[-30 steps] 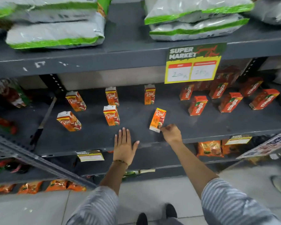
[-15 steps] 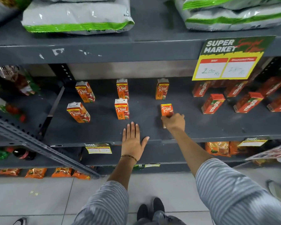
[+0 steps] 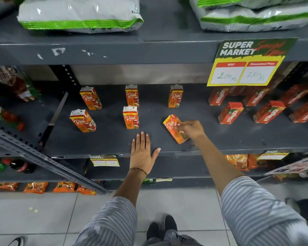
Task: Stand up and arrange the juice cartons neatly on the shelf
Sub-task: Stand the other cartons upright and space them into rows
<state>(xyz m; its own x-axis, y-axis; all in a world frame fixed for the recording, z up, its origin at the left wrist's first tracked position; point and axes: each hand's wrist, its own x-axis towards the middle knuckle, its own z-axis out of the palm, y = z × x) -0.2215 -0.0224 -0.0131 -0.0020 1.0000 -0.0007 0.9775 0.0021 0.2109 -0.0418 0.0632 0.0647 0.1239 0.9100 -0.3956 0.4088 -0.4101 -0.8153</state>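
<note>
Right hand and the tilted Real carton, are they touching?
Touching. The head view shows the right hand with its fingers wrapped over the tilted Real carton.

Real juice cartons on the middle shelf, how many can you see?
6. Back row: left, middle, right. Front row: left, middle. The sixth carton is tilted in the right hand. None appear hidden.

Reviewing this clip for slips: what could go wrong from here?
1. The right hand grips the tilted Real carton by its lower part only; it may topple when set down.
2. Swinging it upright could knock the standing carton beside it.
3. The left hand lies flat on the shelf, unable to steady anything.
</note>
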